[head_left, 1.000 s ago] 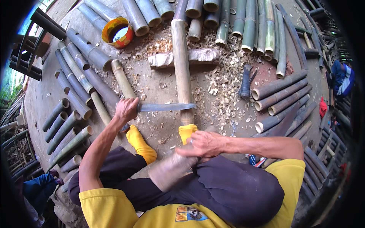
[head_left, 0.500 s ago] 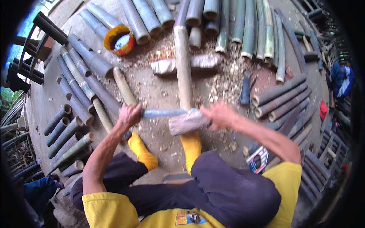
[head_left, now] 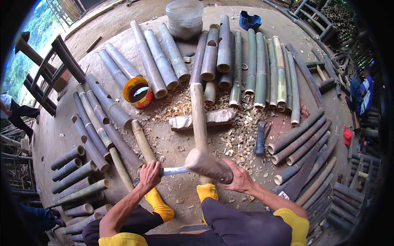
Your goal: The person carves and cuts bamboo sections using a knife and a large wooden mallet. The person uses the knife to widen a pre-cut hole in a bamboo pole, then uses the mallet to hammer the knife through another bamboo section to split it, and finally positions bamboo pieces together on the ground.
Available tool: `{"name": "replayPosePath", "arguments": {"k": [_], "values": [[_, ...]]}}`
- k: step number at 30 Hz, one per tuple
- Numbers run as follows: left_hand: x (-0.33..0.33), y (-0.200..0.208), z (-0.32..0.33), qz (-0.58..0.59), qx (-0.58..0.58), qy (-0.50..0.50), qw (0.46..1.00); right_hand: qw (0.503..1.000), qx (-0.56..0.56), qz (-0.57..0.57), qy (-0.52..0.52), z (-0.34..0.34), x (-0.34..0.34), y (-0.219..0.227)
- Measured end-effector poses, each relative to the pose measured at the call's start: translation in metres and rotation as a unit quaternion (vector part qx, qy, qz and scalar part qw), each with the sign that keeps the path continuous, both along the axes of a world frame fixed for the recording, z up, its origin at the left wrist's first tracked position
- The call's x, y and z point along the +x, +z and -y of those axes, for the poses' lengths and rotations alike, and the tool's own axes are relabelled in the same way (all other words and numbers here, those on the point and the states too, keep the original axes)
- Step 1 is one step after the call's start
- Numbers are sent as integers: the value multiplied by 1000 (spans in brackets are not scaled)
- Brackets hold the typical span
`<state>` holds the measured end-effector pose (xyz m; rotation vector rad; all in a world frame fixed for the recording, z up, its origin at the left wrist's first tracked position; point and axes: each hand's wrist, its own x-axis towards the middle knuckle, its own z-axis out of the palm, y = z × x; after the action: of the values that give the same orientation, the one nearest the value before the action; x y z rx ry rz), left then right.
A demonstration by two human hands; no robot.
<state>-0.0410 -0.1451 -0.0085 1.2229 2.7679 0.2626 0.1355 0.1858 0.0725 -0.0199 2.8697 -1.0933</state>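
My left hand [head_left: 150, 175] is closed round the handle of a large knife [head_left: 174, 171], its blade pointing right toward the near end of a bamboo pole [head_left: 198, 115]. With my right hand [head_left: 239, 179] I grip a thick, rough wooden block [head_left: 208, 165], blurred by motion. This block covers the blade's far end and the pole's near end, so whether they touch is hidden. Farther off, the pole rests across a pale chopped log [head_left: 221, 117]. My yellow-socked feet [head_left: 207, 191] are just below the knife and block.
Cut bamboo lengths [head_left: 176, 53] lie in rows ahead and on both sides. A red-yellow tub [head_left: 138, 93] with dark liquid stands ahead left. Wood chips [head_left: 242, 139] litter the ground. At right lies a dark-sheathed tool [head_left: 260, 141]. People stand at the far left and right edges.
The wooden block has shifted from just below the blade to over its far end. The view has tilted up, showing more ground ahead. Both hands keep their hold.
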Motion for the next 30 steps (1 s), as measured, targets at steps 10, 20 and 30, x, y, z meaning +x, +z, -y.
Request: {"name": "replayPosePath", "arguments": {"k": [10,20,30], "values": [[37,61,3,290,-102,81,948,865,-101,297,-391,13,118,-71],[-42,25,-14,300,56,-45,951,895,-209,153,-363,11,144,-59],[-102,26,-45,196,-49,-20,979,927,-173,74,-325,-5,19,-4]]}}
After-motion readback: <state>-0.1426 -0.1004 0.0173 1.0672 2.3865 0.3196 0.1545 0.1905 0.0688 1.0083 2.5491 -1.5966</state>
